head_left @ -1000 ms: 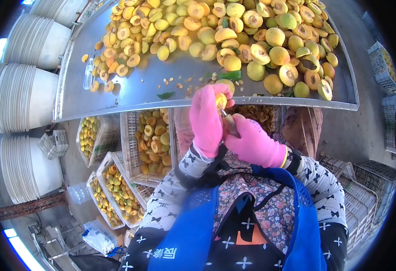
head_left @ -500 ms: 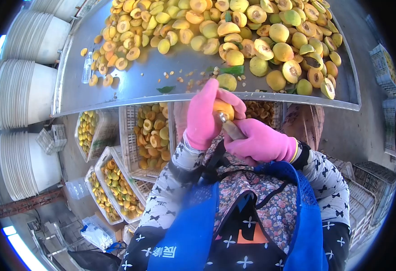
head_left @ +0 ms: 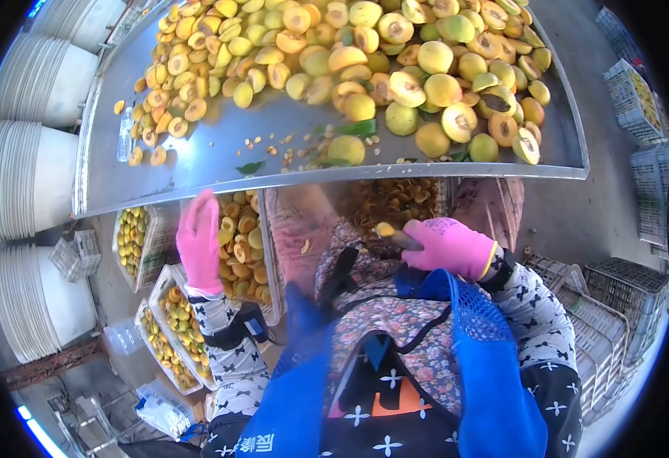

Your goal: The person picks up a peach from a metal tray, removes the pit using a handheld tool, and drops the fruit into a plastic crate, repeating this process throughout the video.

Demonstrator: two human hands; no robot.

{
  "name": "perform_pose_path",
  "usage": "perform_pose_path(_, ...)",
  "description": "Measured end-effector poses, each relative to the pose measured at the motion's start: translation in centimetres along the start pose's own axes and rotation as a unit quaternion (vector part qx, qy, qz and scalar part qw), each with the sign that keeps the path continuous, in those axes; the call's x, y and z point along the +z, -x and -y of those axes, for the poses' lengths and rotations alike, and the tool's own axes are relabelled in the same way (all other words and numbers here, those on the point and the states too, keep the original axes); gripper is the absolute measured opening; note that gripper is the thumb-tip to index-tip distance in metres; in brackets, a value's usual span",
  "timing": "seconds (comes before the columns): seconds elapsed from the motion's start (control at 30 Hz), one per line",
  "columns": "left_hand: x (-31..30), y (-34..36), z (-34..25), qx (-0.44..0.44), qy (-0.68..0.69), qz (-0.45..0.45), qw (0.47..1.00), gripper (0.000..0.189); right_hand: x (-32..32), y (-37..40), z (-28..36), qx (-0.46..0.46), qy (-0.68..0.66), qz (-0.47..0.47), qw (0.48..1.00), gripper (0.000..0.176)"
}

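Note:
My left hand (head_left: 199, 240), in a pink glove, is stretched out to the left over a white crate (head_left: 267, 252) of halved yellow fruit, fingers loose and holding nothing. My right hand (head_left: 449, 246), also gloved in pink, stays near my chest, shut on a small coring tool (head_left: 402, 239) with a yellow bit of fruit (head_left: 384, 229) at its tip. A small fruit piece (head_left: 305, 246) is in the air between my hands. Whole and halved yellow fruit (head_left: 395, 69) are piled on the metal table (head_left: 197, 164) above my hands.
Several white crates (head_left: 168, 324) of cut fruit sit on the floor at the left. A crate of brown pits (head_left: 395, 200) lies under the table edge. Stacks of white tubs (head_left: 25, 183) stand far left, and empty crates (head_left: 617, 305) at the right.
My left hand has let go of the fruit it held against the tool and swung left and down over the crate. My right hand has dropped slightly with the tool.

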State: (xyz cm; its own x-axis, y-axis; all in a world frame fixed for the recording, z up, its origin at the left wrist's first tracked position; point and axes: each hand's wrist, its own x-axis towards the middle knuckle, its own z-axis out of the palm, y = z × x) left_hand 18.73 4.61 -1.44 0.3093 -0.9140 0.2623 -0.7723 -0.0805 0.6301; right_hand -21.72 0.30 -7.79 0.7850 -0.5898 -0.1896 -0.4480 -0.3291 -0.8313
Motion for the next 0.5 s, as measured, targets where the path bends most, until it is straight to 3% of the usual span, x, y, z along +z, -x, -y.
perform_pose_path(0.07, 3.0, -1.3, -4.1, -0.015, 0.126, 0.062, 0.990, 0.024, -0.2, -0.1, -0.2, 0.052, 0.072, -0.037, 0.995, 0.040)
perform_pose_path(0.1, 5.1, -1.8, -5.9, 0.056, 0.096, 0.102, 0.989, 0.024, -0.4, -0.1, -0.2, 0.077, 0.107, -0.056, 0.990, 0.041)
perform_pose_path(0.13, 7.4, -2.3, -8.1, 0.022, 0.165, 0.139, 0.976, 0.024, -1.1, 0.1, -0.2, 0.094, 0.117, -0.064, 0.987, 0.038)
perform_pose_path(0.17, 9.9, -3.1, -9.3, 0.119, 0.140, 0.161, 0.970, 0.022, -1.8, 0.2, -1.0, 0.107, 0.131, -0.086, 0.982, 0.037)
perform_pose_path(0.2, 12.6, -3.7, -10.6, 0.150, 0.179, 0.198, 0.952, 0.022, -2.3, 0.4, -2.1, 0.122, 0.144, -0.108, 0.976, 0.036)
perform_pose_path(0.27, 17.1, -4.5, -14.4, 0.153, 0.226, 0.286, 0.919, 0.021, -3.9, 1.2, -2.2, 0.179, 0.143, -0.181, 0.956, 0.034)
perform_pose_path(0.3, 19.1, -5.1, -15.6, 0.174, 0.232, 0.319, 0.902, 0.027, -4.9, 2.0, -1.6, 0.155, 0.128, -0.189, 0.961, 0.034)
perform_pose_path(0.37, 22.6, -6.5, -17.1, 0.248, 0.067, 0.369, 0.893, 0.043, -5.9, 4.4, 0.0, 0.111, 0.093, -0.198, 0.969, 0.034)
perform_pose_path(0.5, 25.5, -6.5, -18.9, 0.259, -0.198, 0.411, 0.851, 0.063, -7.0, 7.8, 0.3, 0.115, 0.143, -0.234, 0.955, 0.027)
